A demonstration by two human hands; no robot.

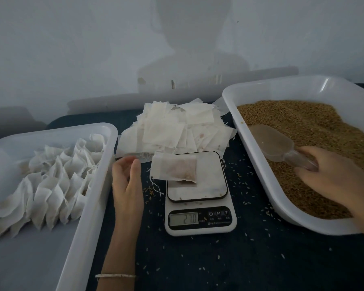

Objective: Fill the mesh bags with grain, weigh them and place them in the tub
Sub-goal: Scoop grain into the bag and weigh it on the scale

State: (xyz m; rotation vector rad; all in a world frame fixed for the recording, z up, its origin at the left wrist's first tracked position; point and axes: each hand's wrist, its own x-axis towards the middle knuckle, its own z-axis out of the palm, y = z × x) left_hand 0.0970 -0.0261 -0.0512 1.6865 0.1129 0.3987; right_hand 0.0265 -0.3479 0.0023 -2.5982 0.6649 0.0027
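Grain could spill: the small white mesh bag [173, 170] lies half off the white kitchen scale [198, 194], untouched. The left hand [126, 177] hangs relaxed beside it; the right hand [332, 177] holds the clear plastic scoop [275, 143] in the white grain tub [261, 156]

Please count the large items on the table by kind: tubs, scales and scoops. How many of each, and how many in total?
Tubs: 2, one with filled bags, one with grain
Scales: 1
Scoops: 1
Total: 4
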